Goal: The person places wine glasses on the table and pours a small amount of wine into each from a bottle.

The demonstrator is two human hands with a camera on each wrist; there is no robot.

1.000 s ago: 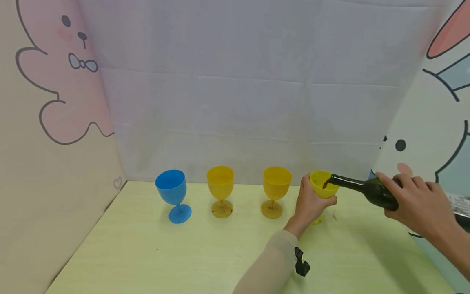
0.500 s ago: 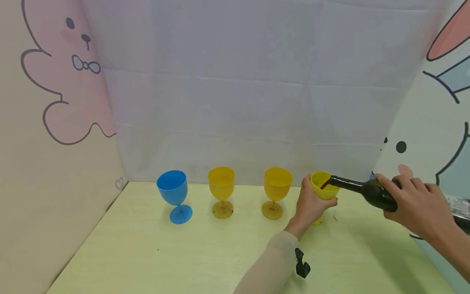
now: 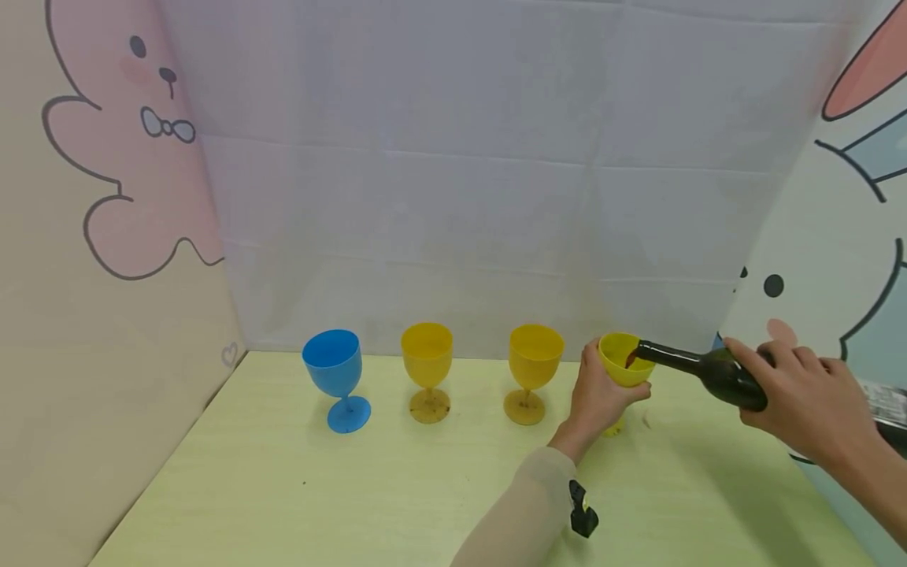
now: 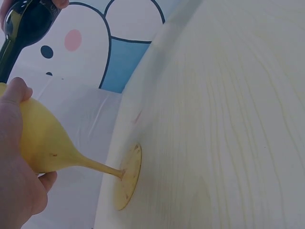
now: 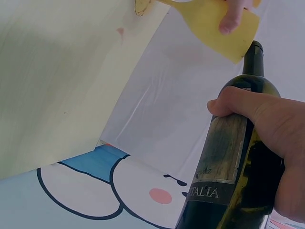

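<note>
My left hand (image 3: 598,402) grips the bowl of a bright yellow goblet (image 3: 627,376) at the right end of a row. In the left wrist view the goblet's round foot (image 4: 128,179) is at the table surface and its stem leans. With my right hand (image 3: 815,402) I hold a dark green wine bottle (image 3: 730,379), tilted with its neck down to the left. The bottle's mouth lies over the goblet's rim, and dark red liquid (image 3: 631,358) runs from it into the bowl. A worn label (image 5: 221,148) shows on the bottle in the right wrist view.
Two amber-yellow goblets (image 3: 536,358) (image 3: 427,354) and a blue goblet (image 3: 333,366) stand to the left on the pale wooden table (image 3: 354,504). A white cloth (image 3: 425,197) hangs behind. Cartoon-printed panels (image 3: 106,378) flank both sides.
Both hands keep their hold on goblet and bottle, almost unmoved. The red stream at the bottle's mouth varies slightly in shape. The head view has shifted a little.
</note>
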